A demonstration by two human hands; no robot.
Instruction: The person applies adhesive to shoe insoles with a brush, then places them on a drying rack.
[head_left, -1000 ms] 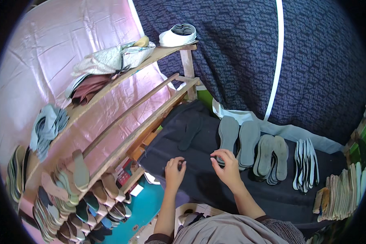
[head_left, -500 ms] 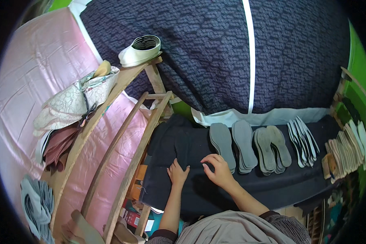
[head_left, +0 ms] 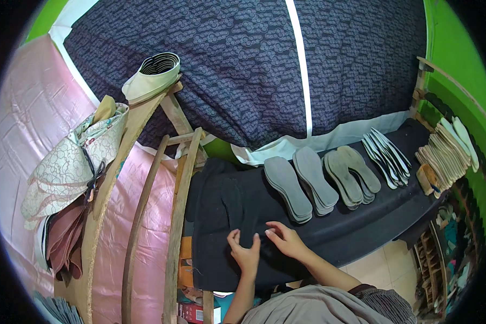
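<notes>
Head view: both hands are working low on the worktop [head_left: 362, 216], which is draped in black cloth; the left hand [head_left: 247, 252] is lying flat on a dark piece of fabric [head_left: 227, 202], fingers spread wide and holding nothing; the right hand [head_left: 287, 241] is sitting just beside it, fingers curled narrow and pinching at the same fabric's edge, though what is between them I cannot tell; grey insole stacks [head_left: 313, 183] are lying near, further along the worktop; a wooden rack [head_left: 173, 216] is standing at the left.
</notes>
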